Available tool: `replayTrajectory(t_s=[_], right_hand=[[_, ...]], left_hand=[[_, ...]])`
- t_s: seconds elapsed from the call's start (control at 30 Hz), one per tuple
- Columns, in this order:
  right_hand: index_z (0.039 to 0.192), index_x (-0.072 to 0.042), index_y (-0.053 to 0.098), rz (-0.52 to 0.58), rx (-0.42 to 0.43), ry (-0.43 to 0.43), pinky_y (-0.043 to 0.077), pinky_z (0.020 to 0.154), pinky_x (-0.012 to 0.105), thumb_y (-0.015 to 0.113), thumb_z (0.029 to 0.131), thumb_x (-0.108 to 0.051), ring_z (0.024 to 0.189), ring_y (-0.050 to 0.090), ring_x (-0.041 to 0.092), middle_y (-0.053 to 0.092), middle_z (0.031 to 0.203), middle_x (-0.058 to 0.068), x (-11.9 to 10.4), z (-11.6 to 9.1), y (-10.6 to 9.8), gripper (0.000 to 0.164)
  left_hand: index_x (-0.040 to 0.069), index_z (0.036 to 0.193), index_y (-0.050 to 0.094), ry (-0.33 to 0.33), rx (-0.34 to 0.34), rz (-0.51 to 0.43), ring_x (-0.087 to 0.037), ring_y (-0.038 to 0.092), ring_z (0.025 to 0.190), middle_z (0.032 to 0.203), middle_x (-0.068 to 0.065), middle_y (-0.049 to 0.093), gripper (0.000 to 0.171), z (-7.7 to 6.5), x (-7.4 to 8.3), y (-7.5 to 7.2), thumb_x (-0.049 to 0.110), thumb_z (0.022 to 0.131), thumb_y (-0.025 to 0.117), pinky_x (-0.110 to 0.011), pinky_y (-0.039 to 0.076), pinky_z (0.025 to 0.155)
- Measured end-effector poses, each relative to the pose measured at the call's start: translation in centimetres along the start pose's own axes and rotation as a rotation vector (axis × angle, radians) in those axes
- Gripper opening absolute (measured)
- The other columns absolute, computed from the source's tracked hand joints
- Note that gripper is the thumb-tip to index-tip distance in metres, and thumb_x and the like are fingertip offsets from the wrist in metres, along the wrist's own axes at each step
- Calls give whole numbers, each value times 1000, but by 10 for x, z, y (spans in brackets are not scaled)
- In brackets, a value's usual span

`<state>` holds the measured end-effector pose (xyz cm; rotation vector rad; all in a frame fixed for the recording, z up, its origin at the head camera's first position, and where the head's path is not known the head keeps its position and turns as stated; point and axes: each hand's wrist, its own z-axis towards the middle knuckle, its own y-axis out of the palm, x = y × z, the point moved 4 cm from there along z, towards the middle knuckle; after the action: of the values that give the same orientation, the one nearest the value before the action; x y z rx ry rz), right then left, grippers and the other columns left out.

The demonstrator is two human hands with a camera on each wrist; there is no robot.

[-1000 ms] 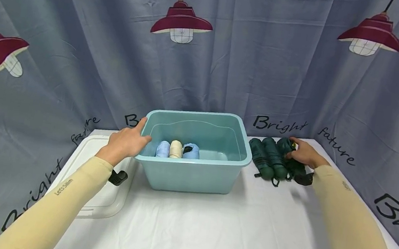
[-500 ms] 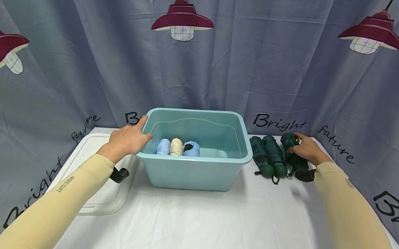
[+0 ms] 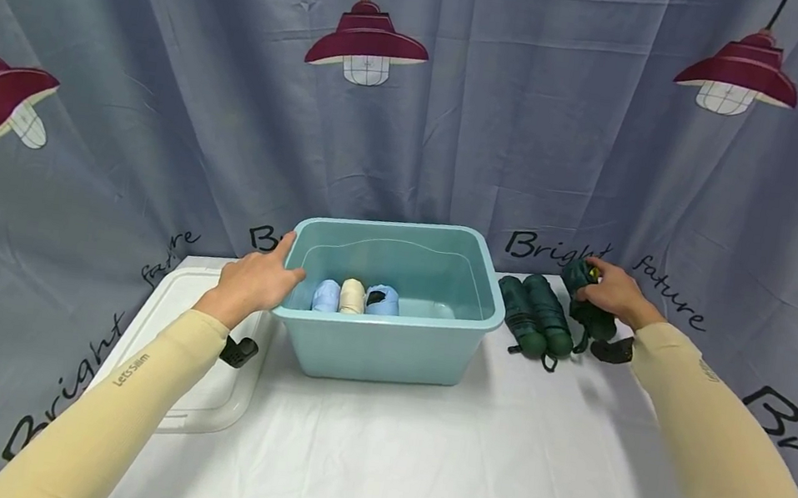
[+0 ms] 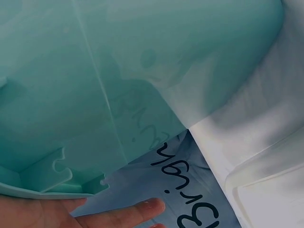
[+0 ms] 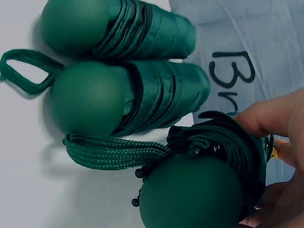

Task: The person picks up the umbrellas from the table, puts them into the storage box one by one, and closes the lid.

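My left hand grips the left rim of a teal plastic storage bin, thumb over the edge; in the left wrist view one finger extends past the rim. Inside the bin, a pale blue roll, a cream roll and a blue roll with a black patch stand side by side at the left. My right hand holds a dark green folded umbrella, its rounded end toward the right wrist camera. Two matching folded umbrellas, one outer and one inner, lie beside it.
A white lid lies on the table left of the bin, partly under my left arm. White cloth covers the table. A grey-blue curtain with printed lamps and lettering hangs close behind and at both sides.
My right hand has raised the folded umbrella slightly and drawn it to the right, apart from the other two. The left hand stays on the bin's rim.
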<state>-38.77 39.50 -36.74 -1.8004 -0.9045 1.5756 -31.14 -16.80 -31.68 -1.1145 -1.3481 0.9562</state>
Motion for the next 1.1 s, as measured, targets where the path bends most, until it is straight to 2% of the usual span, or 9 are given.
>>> replayTrajectory(t_s=[0.17, 0.53, 0.83, 1.1], right_hand=[[162, -3, 8, 14, -4, -12, 38, 104, 67, 60, 92, -10, 137, 29, 60, 16, 157, 41, -12, -5, -4, 87], [162, -4, 11, 10, 3, -38, 38, 104, 66, 63, 92, -10, 137, 32, 57, 18, 158, 39, -34, -15, -13, 86], [163, -7, 10, 45, 7, -37, 47, 95, 61, 63, 94, -13, 129, 44, 54, 26, 153, 40, -57, -28, -17, 87], [163, -11, 12, 46, 6, -59, 44, 97, 62, 64, 95, -16, 132, 40, 53, 22, 157, 37, -81, -39, -20, 86]], left_hand=[[23, 164, 0, 0, 4, 2, -32, 63, 92, 118, -22, 66, 79, 1, 0, -1, 49, 100, 37, -44, 42, 67], [22, 164, 1, 3, -2, 2, -34, 63, 96, 125, -24, 63, 78, -1, 1, -1, 50, 100, 37, -44, 42, 68], [22, 164, 1, 4, -10, 1, -36, 62, 104, 133, -25, 60, 78, -1, 1, -1, 50, 100, 36, -47, 43, 72], [23, 164, -1, 4, -13, -7, -34, 63, 99, 126, -24, 63, 78, -2, 0, 0, 50, 100, 36, -44, 42, 68]])
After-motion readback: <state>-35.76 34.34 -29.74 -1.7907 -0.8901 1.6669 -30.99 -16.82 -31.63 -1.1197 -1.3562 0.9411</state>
